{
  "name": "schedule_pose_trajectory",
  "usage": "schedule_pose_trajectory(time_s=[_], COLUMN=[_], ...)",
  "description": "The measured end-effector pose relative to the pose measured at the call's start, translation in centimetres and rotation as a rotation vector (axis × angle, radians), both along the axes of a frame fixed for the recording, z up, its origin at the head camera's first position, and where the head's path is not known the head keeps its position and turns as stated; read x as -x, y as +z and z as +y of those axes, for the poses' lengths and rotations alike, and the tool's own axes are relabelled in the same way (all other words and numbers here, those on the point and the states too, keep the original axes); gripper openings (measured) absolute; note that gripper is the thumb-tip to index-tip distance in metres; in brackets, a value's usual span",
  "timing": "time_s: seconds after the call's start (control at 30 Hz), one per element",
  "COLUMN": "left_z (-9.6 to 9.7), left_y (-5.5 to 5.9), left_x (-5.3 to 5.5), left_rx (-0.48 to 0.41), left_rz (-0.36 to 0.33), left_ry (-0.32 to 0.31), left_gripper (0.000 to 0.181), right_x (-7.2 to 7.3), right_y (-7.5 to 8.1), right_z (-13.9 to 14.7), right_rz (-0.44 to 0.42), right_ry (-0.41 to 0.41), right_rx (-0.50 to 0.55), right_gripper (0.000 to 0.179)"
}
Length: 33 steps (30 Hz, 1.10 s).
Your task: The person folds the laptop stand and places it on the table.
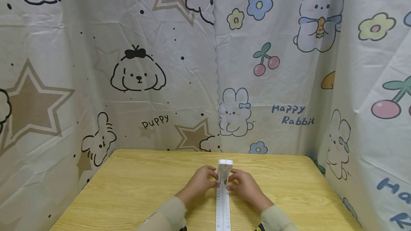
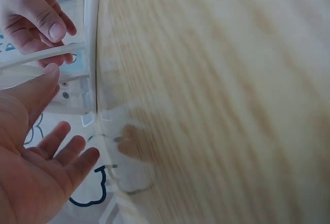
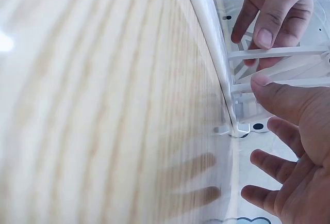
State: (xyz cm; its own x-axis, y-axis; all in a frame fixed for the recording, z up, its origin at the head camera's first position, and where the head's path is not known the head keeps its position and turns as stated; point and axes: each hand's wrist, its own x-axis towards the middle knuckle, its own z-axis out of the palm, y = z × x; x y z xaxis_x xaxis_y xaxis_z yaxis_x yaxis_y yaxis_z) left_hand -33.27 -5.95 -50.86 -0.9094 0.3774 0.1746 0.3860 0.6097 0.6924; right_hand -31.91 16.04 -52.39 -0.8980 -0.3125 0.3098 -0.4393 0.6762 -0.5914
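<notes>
A long white plastic folding stand lies lengthwise on the table, with a raised part at its far end. Its flat strip has rows of small slots along both edges. My left hand holds the raised part from the left, my right hand from the right. In the left wrist view the thumb of my left hand presses near a slim white bar, other fingers spread below. The right wrist view has the thumb of my right hand against a white bar; some fingertip contacts are hidden.
The wood-grain table stretches out on both sides of the stand. Hanging cloth printed with puppies, rabbits, stars and flowers encloses the back and both sides. Pale sleeves cover both forearms.
</notes>
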Motion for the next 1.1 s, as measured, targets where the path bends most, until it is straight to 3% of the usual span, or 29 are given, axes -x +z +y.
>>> schedule_pose_trajectory(time_s=[0.33, 0.63, 0.77, 1.0, 1.1], left_z=[0.7, 1.2, 1.3, 1.3, 1.2], left_y=[-0.5, -0.7, -0.7, -1.2, -1.0], left_x=[1.5, 1.7, 1.8, 1.5, 1.4], left_rx=[0.111, 0.201, 0.209, 0.154, 0.169], left_rz=[0.022, 0.01, 0.015, -0.037, -0.014], left_ry=[-0.072, -0.082, -0.078, -0.039, -0.042], left_gripper=[0.009, 0.016, 0.016, 0.021, 0.019], right_x=[1.0, 1.3, 1.3, 0.8, 0.7], right_y=[-0.2, -0.1, 0.1, 0.1, 0.2], right_z=[-0.3, -0.5, -0.6, -0.8, -0.8], right_rz=[-0.07, -0.078, -0.066, -0.08, -0.083], right_ry=[0.039, 0.056, 0.049, 0.036, 0.036], right_rx=[-0.052, -0.089, -0.098, -0.088, -0.085], right_gripper=[0.012, 0.016, 0.017, 0.01, 0.009])
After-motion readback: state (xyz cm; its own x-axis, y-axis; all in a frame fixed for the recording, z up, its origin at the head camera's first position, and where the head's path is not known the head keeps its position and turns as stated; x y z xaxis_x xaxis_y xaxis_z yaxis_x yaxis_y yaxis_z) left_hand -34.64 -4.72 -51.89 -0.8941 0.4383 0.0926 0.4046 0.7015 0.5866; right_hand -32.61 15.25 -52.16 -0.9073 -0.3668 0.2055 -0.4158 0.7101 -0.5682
